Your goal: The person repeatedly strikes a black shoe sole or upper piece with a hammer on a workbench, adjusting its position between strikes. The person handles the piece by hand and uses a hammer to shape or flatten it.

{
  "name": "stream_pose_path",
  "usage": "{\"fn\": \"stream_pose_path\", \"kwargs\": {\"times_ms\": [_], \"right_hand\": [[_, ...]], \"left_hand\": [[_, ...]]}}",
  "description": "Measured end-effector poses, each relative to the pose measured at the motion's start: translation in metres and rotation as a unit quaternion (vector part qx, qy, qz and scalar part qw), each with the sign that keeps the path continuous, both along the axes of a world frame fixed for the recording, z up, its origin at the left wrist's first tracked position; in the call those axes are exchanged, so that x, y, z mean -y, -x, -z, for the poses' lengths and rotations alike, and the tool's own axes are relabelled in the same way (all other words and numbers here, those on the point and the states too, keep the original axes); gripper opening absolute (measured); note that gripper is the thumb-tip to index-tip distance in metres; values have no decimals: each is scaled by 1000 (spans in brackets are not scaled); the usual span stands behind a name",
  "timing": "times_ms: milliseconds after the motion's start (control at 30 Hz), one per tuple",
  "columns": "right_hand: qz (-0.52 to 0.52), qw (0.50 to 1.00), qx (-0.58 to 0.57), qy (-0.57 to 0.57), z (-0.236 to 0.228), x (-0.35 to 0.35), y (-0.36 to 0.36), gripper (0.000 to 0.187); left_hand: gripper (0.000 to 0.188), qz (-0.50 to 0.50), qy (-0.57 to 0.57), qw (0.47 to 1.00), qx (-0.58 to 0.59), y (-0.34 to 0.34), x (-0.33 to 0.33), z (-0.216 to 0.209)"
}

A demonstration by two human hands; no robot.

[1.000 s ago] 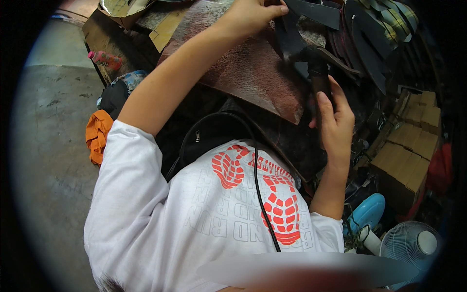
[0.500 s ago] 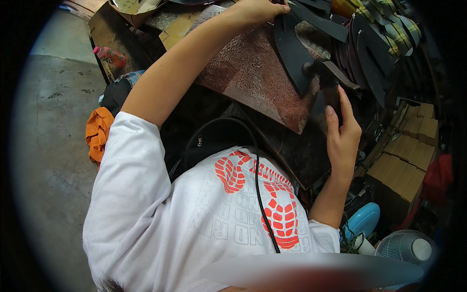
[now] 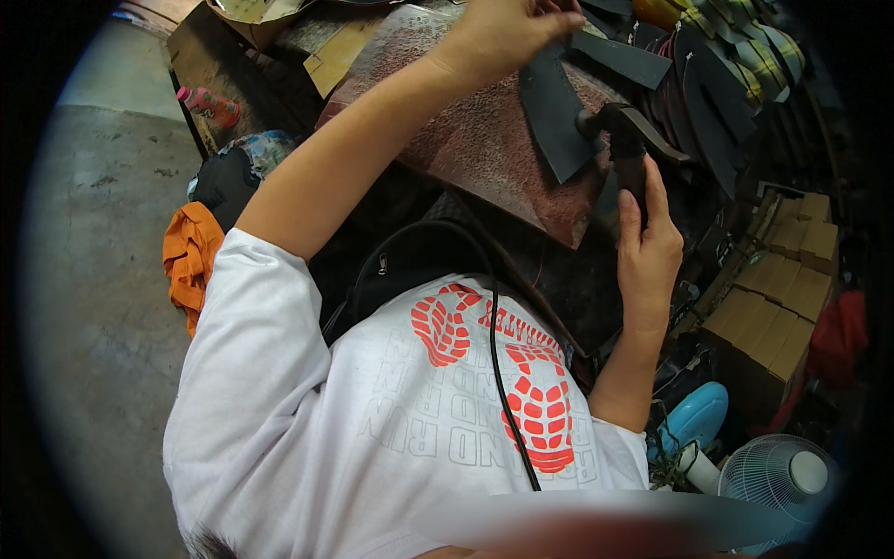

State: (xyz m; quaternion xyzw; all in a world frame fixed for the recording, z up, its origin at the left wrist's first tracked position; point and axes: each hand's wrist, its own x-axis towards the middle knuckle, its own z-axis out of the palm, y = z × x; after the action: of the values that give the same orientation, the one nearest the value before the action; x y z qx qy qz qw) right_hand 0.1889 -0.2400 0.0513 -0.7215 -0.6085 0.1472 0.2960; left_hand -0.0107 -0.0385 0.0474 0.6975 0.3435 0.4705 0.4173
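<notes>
My left hand [image 3: 503,33] reaches to the top of the view and pinches the upper end of a flat black sole-shaped rubber piece [image 3: 557,116]. The piece lies on a rusty brown metal plate [image 3: 466,140]. My right hand [image 3: 647,252] is closed around the dark handle of a hammer [image 3: 626,130], thumb pointing up along it. The hammer's head rests at the right edge of the black piece. My white shirt with red print fills the lower middle of the view.
More dark soles and striped sandals [image 3: 736,56] are stacked at the upper right. Brown cardboard boxes [image 3: 792,298], a small fan [image 3: 778,480] and a blue object [image 3: 694,419] are at the right. On the left are an orange cloth [image 3: 191,252], a pink bottle [image 3: 209,102] and concrete floor [image 3: 93,279].
The hammer head has shifted slightly along the right edge of the black piece. My left hand keeps its hold on the piece's upper end.
</notes>
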Motion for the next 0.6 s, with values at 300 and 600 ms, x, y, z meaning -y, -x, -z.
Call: {"fn": "stream_pose_path", "kwargs": {"times_ms": [300, 600], "right_hand": [[-2, 1000, 4, 3, 5, 0, -1, 46], [-4, 1000, -8, 5, 9, 1, -8, 45]], "left_hand": [[9, 15, 146, 988, 45, -3, 8, 36], [19, -20, 51, 998, 40, -3, 9, 44]]}}
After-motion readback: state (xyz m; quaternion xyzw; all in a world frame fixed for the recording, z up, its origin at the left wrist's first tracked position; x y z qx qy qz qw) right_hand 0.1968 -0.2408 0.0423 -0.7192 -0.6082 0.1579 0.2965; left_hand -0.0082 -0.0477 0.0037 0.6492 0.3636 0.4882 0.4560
